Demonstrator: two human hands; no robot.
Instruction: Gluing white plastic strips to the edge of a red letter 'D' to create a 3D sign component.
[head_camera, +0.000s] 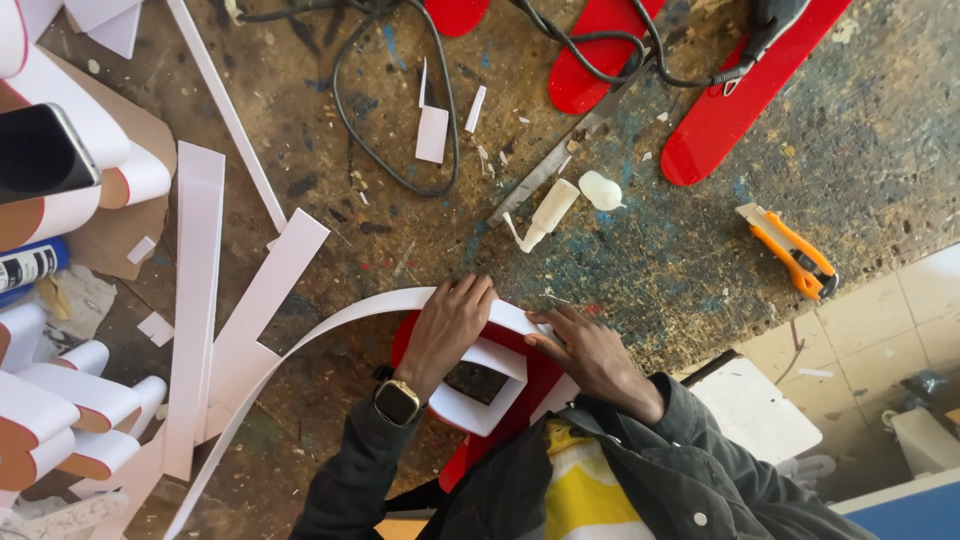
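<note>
Hands press together on a red letter shape (530, 385), left hand (447, 330) and right hand (592, 355) bending a white strip (330, 325) along its edge; holding flush until bonded seems next.

paint-stained workbench (700, 260), pale tiled floor (880, 340)

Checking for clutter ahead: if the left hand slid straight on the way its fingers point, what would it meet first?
Probably the small white glue bottle: the left hand points up-right over the white strip, with bare bench between. Depth is unclear.
</note>
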